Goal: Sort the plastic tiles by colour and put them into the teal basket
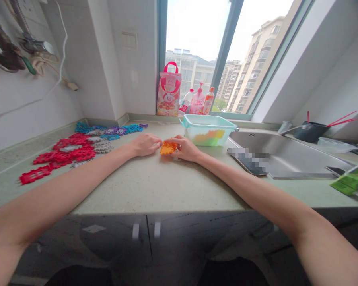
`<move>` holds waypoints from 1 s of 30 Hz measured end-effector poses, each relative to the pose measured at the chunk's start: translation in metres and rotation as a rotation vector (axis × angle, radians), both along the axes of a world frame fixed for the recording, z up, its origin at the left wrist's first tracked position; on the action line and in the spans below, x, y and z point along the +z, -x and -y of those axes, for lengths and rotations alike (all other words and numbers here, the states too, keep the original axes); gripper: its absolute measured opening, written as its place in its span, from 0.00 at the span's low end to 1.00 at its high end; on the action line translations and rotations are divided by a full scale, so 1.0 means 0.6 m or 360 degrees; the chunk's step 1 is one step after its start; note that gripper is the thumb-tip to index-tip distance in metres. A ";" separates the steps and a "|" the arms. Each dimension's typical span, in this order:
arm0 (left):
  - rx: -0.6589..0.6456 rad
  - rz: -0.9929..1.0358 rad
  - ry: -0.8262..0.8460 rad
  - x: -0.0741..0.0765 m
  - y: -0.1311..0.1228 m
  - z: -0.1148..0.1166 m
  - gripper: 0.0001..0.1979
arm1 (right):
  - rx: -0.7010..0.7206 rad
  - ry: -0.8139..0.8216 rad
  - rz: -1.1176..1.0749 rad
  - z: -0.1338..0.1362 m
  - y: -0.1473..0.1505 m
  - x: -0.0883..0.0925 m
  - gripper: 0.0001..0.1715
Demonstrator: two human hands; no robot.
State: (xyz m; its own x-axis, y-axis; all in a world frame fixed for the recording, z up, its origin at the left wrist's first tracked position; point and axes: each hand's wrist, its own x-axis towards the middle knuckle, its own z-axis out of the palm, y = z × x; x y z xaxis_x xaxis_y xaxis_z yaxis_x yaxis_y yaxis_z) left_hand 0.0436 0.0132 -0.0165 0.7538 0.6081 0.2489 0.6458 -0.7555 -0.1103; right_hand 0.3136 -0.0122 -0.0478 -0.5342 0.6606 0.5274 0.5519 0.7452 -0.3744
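My right hand (187, 149) is closed around orange plastic building pieces (168, 147) with notched edges, held low over the counter. Just to their left is my left hand (145, 145), its fingers curled together and their tips close to the orange pieces. Whether those fingertips grip a piece is hidden. Behind my right hand stands a translucent turquoise tub (209, 129) with yellow, orange and green pieces showing through its wall. Left of my left hand lie red pieces (68, 151), grey pieces (100, 145), blue pieces (134, 128) and purple pieces (116, 131).
A steel sink (298, 155) is set into the counter (155, 186) at right, with a dark phone (247, 162) at its near left edge. A pink bag (168, 93) and several bottles (197, 101) line the windowsill. A green packet (350, 178) lies far right.
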 end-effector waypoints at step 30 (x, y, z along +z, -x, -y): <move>0.0012 0.0019 0.0116 -0.003 0.004 0.002 0.22 | -0.1481 -0.0260 -0.0009 -0.018 -0.185 0.137 0.32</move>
State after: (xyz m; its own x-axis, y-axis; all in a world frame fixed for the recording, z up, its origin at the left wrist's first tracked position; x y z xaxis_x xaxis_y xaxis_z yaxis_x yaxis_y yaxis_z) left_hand 0.0414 0.0119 -0.0186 0.7465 0.6305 0.2127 0.6524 -0.7564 -0.0475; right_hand 0.4246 -0.0012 0.0344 0.1734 0.7381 0.6520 0.9499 0.0495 -0.3086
